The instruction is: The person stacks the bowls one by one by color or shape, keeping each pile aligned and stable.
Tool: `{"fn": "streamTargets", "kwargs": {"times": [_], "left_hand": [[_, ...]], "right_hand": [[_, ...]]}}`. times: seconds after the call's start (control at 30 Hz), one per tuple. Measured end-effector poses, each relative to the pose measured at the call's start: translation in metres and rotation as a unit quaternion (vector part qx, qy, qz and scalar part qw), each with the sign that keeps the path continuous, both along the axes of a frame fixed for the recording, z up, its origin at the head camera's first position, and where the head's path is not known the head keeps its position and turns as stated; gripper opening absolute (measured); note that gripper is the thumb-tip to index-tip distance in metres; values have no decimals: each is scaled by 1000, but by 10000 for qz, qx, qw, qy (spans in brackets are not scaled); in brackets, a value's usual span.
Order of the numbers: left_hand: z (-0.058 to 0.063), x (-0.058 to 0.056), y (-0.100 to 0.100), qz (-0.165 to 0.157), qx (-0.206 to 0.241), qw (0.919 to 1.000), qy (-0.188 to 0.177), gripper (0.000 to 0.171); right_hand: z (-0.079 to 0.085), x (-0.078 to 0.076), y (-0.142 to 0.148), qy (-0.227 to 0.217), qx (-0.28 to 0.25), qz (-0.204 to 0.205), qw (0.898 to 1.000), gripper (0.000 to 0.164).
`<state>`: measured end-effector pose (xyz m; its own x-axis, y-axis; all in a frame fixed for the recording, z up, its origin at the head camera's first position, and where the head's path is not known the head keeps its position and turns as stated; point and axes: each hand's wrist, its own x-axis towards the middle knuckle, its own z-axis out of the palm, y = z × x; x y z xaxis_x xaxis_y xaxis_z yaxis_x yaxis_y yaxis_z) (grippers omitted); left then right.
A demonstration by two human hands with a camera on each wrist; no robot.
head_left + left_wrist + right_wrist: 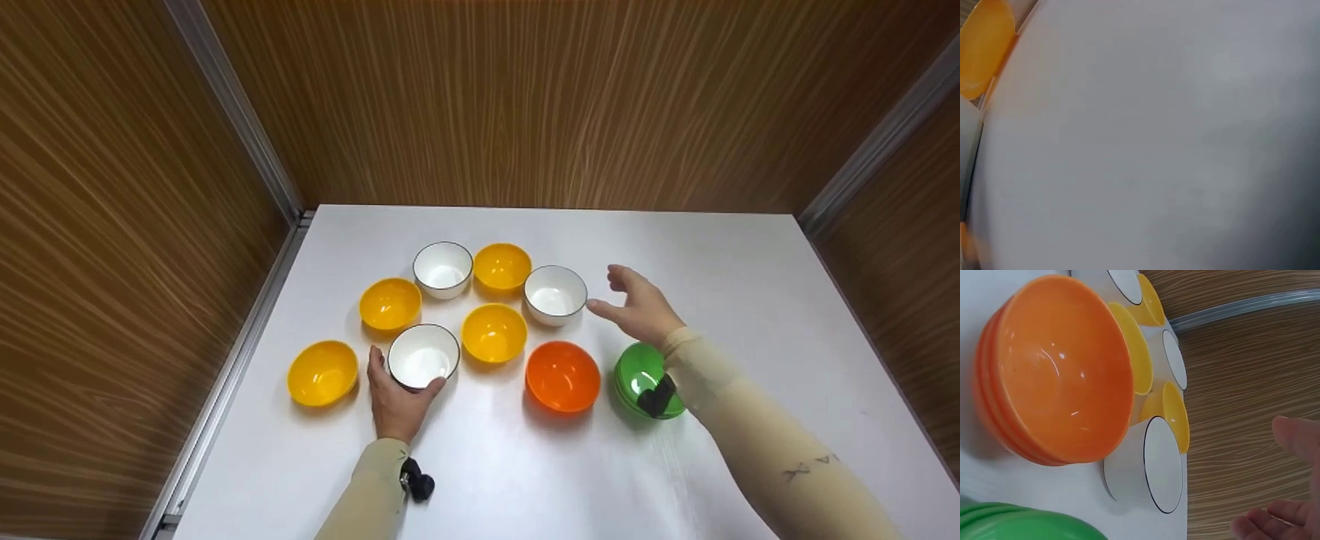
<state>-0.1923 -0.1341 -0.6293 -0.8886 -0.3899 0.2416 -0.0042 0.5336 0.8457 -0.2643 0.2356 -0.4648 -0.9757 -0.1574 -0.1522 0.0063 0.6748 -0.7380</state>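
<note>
My left hand [399, 405] holds the near white bowl [424, 354], thumb at its front right and fingers along its left side. My right hand [641, 307] hovers just right of another dark-rimmed white bowl [556, 292], thumb and fingers spread, holding nothing. In the right wrist view, the thumb and fingertips [1297, 436] show at the right edge, apart from the white bowl [1163, 464]. The left wrist view is mostly white tabletop, with part of a yellow bowl [985, 48] at the upper left; the left fingers cannot be made out there.
Several yellow bowls [322, 373] and a third white bowl [442, 268] stand on the white table [480, 480]. Stacked orange bowls [1067, 371] are at centre right. A stack of green bowls [640, 371] sits under my right wrist. Wood-patterned walls [495, 105] enclose the table.
</note>
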Motion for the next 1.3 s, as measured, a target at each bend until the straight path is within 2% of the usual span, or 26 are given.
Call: {"fn": "streamTargets", "kwargs": {"times": [0.13,0.33,0.57,0.8,1.0,1.3], "left_hand": [[-4,2,-5,-95,108,9995,-278,133],[-6,3,-9,-170,35,9990,-409,135],[-4,3,-14,-204,-102,9984,-514,136],[-5,0,-13,-199,-289,9981,-505,133],[-6,-2,-9,-241,-296,9982,-472,129],[-9,-1,-4,-286,-312,9974,-581,127]], "right_hand": [[-5,-14,-14,-115,513,156,9985,102],[-12,-33,-32,-383,1291,317,9904,112],[-16,-49,-48,-480,1713,430,9831,113],[-26,-65,-47,-653,2223,479,9716,122],[-37,-71,-36,-689,2381,505,9675,123],[-54,-78,-22,-430,2437,904,9647,121]]}}
